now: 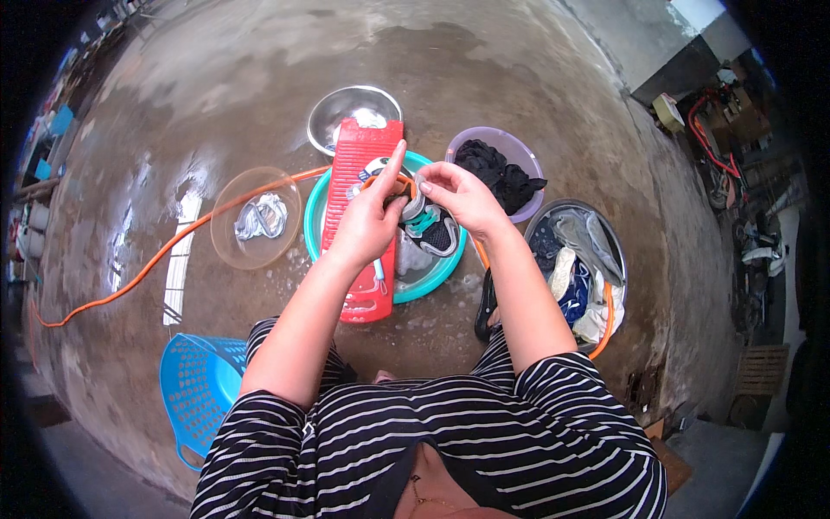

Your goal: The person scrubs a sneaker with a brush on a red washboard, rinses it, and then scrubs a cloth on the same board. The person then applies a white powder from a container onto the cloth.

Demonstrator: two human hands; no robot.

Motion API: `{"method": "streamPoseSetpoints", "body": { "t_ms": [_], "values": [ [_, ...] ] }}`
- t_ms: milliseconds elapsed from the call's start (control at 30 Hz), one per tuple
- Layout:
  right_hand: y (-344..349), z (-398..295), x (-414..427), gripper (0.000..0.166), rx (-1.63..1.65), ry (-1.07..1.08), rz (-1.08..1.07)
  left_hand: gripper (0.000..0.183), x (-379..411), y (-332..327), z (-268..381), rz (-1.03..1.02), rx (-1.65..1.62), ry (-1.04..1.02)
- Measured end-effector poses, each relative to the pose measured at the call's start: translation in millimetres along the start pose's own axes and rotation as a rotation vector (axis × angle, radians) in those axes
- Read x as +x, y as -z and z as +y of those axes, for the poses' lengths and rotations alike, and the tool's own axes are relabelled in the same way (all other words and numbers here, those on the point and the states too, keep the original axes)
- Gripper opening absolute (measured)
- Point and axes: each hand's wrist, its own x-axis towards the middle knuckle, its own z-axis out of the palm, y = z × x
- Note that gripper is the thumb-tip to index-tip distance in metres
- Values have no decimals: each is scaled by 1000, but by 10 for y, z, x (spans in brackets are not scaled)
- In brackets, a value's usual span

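Note:
A dark sneaker (432,231) with grey trim and teal laces is held over a teal basin (452,267) of sudsy water. My left hand (368,217) grips the shoe near its opening, thumb at the opening and index finger stretched out. With thumb and fingers my right hand (463,194) pinches the grey edge at the top of the shoe; whether that is the tongue or the collar I cannot tell. A red plastic washboard (353,214) lies across the basin. Another shoe (375,170) rests on it, partly hidden behind my left hand. A brush handle (379,272) shows lower on the board.
Around the basin are a steel bowl (324,117), a clear bowl (224,240) with pale cloth, a purple basin (476,133) with black clothes and a tub (616,237) of laundry. An orange hose (175,240) crosses the wet floor. A blue perforated basket (188,383) stands lower left.

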Motion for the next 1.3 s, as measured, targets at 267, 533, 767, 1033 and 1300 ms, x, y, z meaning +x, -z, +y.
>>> {"method": "streamPoseSetpoints", "body": {
  "t_ms": [267, 533, 767, 1033, 1300],
  "values": [
    [-362, -166, -174, 11, -513, 561, 46, 76, 153, 35, -328, 255, -55, 336],
    [-531, 26, -300, 16, -731, 306, -100, 67, 230, -58, -496, 451, -795, 516],
    [-324, 100, -197, 27, -744, 220, 456, 64, 91, -369, -139, 283, -797, 406],
    [-330, 53, -181, 35, -474, 287, 433, 68, 33, -313, -190, 184, -875, 252],
    [-146, 194, -17, 18, 145, 292, 327, 37, 16, -65, -10, 236, -147, 236]
  ]
}}
